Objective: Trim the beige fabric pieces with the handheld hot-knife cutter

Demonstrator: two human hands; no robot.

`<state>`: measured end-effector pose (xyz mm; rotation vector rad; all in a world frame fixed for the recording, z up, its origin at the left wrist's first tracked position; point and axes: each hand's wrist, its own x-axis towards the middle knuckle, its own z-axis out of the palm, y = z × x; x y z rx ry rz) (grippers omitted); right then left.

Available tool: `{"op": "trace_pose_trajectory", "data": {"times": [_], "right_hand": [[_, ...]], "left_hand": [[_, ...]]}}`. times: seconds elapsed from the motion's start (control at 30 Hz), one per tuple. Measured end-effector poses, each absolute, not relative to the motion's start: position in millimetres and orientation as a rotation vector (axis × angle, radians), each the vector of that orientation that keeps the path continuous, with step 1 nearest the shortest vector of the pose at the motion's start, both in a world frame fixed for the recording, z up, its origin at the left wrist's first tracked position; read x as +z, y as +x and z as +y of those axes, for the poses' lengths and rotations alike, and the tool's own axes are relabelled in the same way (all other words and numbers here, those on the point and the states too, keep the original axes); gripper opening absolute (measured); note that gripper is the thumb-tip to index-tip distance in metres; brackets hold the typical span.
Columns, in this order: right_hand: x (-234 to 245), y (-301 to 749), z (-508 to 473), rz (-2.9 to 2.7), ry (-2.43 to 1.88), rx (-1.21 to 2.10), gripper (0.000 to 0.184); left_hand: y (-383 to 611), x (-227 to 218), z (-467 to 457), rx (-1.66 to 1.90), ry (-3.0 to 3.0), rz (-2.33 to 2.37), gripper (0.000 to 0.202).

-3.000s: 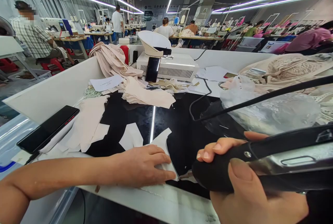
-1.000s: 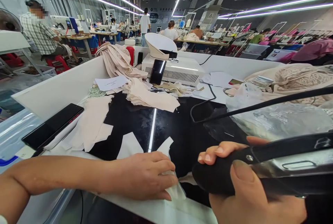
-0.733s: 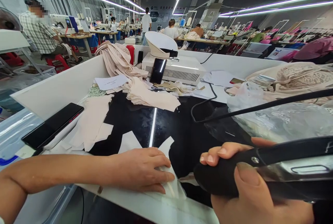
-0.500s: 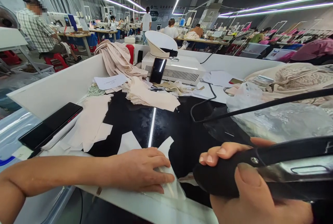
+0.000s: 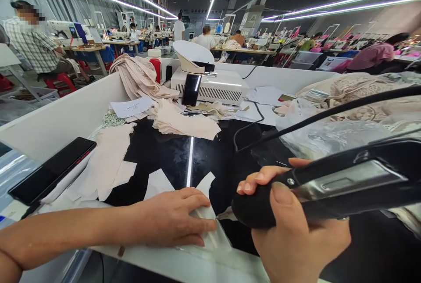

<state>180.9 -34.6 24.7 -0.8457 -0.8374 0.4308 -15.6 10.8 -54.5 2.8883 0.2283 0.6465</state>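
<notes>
My left hand (image 5: 174, 219) lies flat with fingers stretched on a pale fabric piece (image 5: 204, 213) at the near edge of the black glossy worktop (image 5: 171, 151). My right hand (image 5: 296, 234) grips a black handheld tool (image 5: 315, 195) with a metal plate on its body; the tool's small tip sits just right of my left fingertips, at the fabric's edge. A black cord (image 5: 329, 114) runs from the tool up to the right.
Beige cut pieces (image 5: 110, 160) and a stack (image 5: 179, 120) lie on the worktop. A black phone (image 5: 49, 171) rests at the left rim. A white machine (image 5: 210, 83) stands at the back, clear plastic bags (image 5: 325, 136) and lace garments at right. Other people work at distant tables.
My left hand shifted slightly on the fabric piece, fingers curling then flattening. The tool rose a little and moved left in view. The fabric piece slid nearer the table edge.
</notes>
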Motion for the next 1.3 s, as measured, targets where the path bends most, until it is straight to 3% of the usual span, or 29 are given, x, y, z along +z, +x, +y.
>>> {"op": "trace_pose_trajectory", "data": {"times": [0.37, 0.6, 0.77, 0.97, 1.3], "right_hand": [[10.4, 181.0, -25.6, -0.837, -0.83, 0.467, 0.044], [11.8, 182.6, -34.0, -0.852, -0.874, 0.454, 0.047], [14.9, 181.5, -36.6, -0.875, -0.849, 0.446, 0.045], [9.8, 186.9, -37.4, -0.893, -0.852, 0.476, 0.048], [17.9, 180.9, -36.8, -0.869, -0.864, 0.419, 0.049]], "left_hand": [[-15.5, -59.2, 12.7, 0.637, 2.904, 0.254, 0.034], [-17.1, -45.5, -8.0, 0.588, 2.912, 0.342, 0.051], [-12.3, -38.5, 20.5, 0.774, 2.898, 0.164, 0.04], [-5.6, -46.7, 66.9, 0.611, 2.827, -0.003, 0.037], [-16.5, -45.3, 67.8, 0.56, 2.853, 0.02, 0.036]]}}
